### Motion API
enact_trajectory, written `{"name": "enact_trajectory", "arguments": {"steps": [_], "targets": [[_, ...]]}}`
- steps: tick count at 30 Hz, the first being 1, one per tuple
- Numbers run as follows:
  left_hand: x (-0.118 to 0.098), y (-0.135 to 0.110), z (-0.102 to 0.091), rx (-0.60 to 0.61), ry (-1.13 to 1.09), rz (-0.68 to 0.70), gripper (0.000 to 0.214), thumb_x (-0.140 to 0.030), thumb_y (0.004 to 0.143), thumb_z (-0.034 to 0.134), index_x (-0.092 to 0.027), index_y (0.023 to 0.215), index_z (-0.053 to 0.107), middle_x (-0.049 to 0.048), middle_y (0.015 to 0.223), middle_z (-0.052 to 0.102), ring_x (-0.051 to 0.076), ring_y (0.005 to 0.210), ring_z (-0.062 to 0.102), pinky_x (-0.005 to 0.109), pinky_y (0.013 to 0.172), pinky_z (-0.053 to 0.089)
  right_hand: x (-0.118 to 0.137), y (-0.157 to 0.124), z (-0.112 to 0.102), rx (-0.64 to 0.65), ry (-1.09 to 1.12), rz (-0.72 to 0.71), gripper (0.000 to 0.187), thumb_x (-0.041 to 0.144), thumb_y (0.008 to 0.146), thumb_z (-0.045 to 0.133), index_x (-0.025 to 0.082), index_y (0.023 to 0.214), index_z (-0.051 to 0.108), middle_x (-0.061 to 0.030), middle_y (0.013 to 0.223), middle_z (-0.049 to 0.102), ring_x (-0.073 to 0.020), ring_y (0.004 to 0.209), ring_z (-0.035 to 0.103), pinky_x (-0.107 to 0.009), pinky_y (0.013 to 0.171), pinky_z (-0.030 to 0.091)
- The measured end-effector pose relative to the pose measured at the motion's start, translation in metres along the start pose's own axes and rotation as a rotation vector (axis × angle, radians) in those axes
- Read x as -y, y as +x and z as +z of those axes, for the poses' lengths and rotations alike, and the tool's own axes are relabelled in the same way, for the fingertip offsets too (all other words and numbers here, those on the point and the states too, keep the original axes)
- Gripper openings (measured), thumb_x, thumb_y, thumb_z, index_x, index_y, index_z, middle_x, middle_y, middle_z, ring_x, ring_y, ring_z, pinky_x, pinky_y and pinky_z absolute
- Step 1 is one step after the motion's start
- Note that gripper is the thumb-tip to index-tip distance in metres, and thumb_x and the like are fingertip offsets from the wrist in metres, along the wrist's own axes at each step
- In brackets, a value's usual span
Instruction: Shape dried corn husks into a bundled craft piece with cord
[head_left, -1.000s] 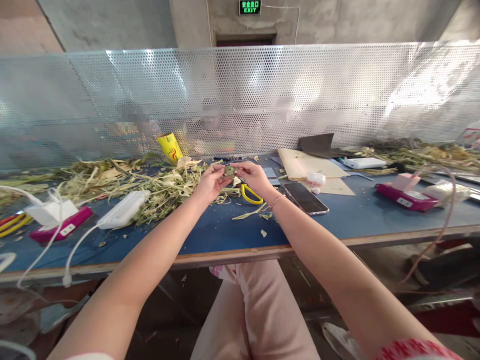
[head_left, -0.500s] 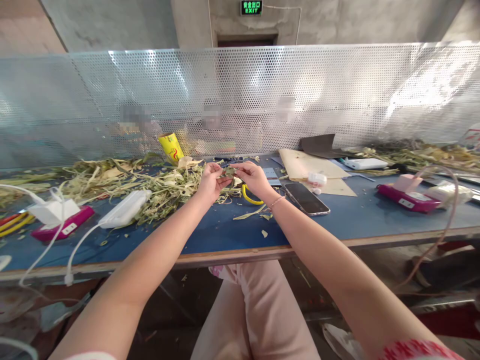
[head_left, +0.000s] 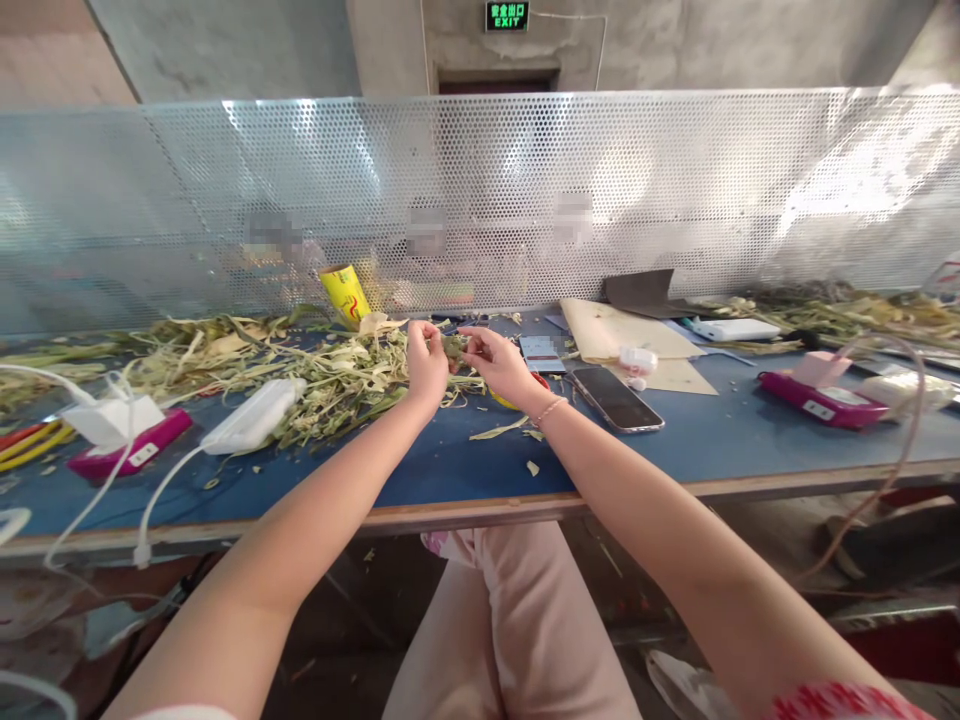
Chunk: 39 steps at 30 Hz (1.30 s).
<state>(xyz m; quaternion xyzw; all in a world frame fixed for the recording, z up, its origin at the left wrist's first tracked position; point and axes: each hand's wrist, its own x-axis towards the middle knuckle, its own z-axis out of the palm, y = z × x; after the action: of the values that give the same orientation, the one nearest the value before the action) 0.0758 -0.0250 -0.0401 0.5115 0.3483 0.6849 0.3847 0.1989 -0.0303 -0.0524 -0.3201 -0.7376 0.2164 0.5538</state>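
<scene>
Between my two hands, just over the blue table (head_left: 450, 470), is a small grey-green piece of dried plant (head_left: 454, 348). My left hand (head_left: 426, 362) grips it from the left with the fingers curled in. From the other side my right hand (head_left: 491, 362) pinches it between thumb and fingertips. A heap of dried leaves and stalks (head_left: 341, 375) lies beside and behind my left hand. Partly hidden under my right wrist is a yellow and red handle (head_left: 504, 402), perhaps of scissors. A black phone (head_left: 619, 400) rests right of my right wrist.
A perforated metal screen (head_left: 480, 190) stands along the table's back. A yellow can (head_left: 345, 295) leans near it. Purple power strips (head_left: 821, 400) with cables sit on both sides. A white power bank (head_left: 255, 415) is at left, and beige paper (head_left: 611, 325) lies behind the phone.
My left hand has turned more upright, its fingers drawn in around the plant piece. My right hand has shifted slightly down and covers more of the yellow handle.
</scene>
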Motion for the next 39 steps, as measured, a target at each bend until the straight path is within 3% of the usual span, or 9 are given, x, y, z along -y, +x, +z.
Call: {"name": "enact_trajectory", "arguments": {"steps": [7, 13, 19, 24, 28, 31, 39], "targets": [[-0.004, -0.001, -0.002, -0.044, 0.084, 0.127, 0.017, -0.016, 0.075, 0.056, -0.021, 0.075, 0.039, -0.0006, 0.077, 0.048, 0.012, 0.079, 0.050, 0.019, 0.069, 0.039, -0.001, -0.001, 0.005, 0.018, 0.061, 0.036, 0.037, 0.017, 0.071, 0.052, 0.017, 0.108, 0.054, 0.0004, 0.075, 0.051, -0.0115, 0.072, 0.050, -0.026, 0.071, 0.045], [-0.001, 0.003, -0.003, -0.042, 0.080, 0.087, 0.019, -0.019, 0.075, 0.057, -0.021, 0.077, 0.038, -0.0006, 0.077, 0.048, 0.013, 0.082, 0.049, 0.020, 0.071, 0.037, -0.003, -0.001, 0.007, 0.031, 0.129, 0.053, 0.037, 0.021, 0.071, 0.054, 0.015, 0.108, 0.053, 0.0005, 0.077, 0.051, -0.0109, 0.074, 0.049, -0.028, 0.076, 0.042], [0.006, 0.010, -0.006, -0.174, 0.311, 0.350, 0.015, -0.011, 0.076, 0.050, -0.020, 0.072, 0.039, -0.0025, 0.070, 0.043, 0.011, 0.069, 0.045, 0.023, 0.070, 0.037, -0.001, -0.004, 0.008, 0.057, 0.278, 0.106, 0.041, 0.023, 0.071, 0.058, 0.019, 0.111, 0.049, 0.0021, 0.075, 0.051, -0.0104, 0.070, 0.048, -0.028, 0.074, 0.042], [0.005, 0.013, -0.009, -0.035, 0.401, 0.475, 0.013, -0.010, 0.077, 0.049, -0.020, 0.072, 0.040, -0.0018, 0.071, 0.045, 0.011, 0.068, 0.046, 0.023, 0.067, 0.038, 0.000, -0.005, 0.006, 0.121, 0.463, 0.272, 0.047, 0.024, 0.064, 0.066, 0.020, 0.108, 0.048, 0.0056, 0.067, 0.049, -0.0088, 0.063, 0.048, -0.025, 0.066, 0.044], [0.003, 0.012, -0.008, -0.009, 0.432, 0.537, 0.013, -0.012, 0.077, 0.050, -0.020, 0.072, 0.040, -0.0015, 0.071, 0.045, 0.012, 0.069, 0.047, 0.025, 0.069, 0.038, 0.006, -0.004, 0.006, 0.016, 0.589, 0.398, 0.032, 0.040, 0.068, 0.062, 0.022, 0.092, 0.051, 0.0037, 0.071, 0.050, -0.0097, 0.068, 0.052, -0.023, 0.061, 0.046], [0.005, 0.008, -0.005, -0.023, 0.436, 0.554, 0.012, -0.015, 0.079, 0.049, -0.020, 0.073, 0.040, -0.0014, 0.070, 0.045, 0.012, 0.067, 0.046, 0.025, 0.070, 0.038, 0.010, -0.003, 0.013, -0.085, 0.599, 0.484, 0.030, 0.050, 0.072, 0.054, 0.021, 0.076, 0.046, 0.0045, 0.067, 0.047, -0.0083, 0.059, 0.051, -0.021, 0.051, 0.043], [0.008, -0.003, 0.003, 0.007, 0.433, 0.562, 0.009, -0.017, 0.082, 0.046, -0.021, 0.078, 0.038, 0.0004, 0.075, 0.046, 0.011, 0.068, 0.046, 0.025, 0.066, 0.040, 0.006, -0.003, 0.031, -0.319, 0.471, 0.397, 0.036, 0.054, 0.077, 0.047, 0.022, 0.065, 0.034, 0.0072, 0.051, 0.035, -0.0071, 0.042, 0.037, -0.021, 0.041, 0.032]]}}
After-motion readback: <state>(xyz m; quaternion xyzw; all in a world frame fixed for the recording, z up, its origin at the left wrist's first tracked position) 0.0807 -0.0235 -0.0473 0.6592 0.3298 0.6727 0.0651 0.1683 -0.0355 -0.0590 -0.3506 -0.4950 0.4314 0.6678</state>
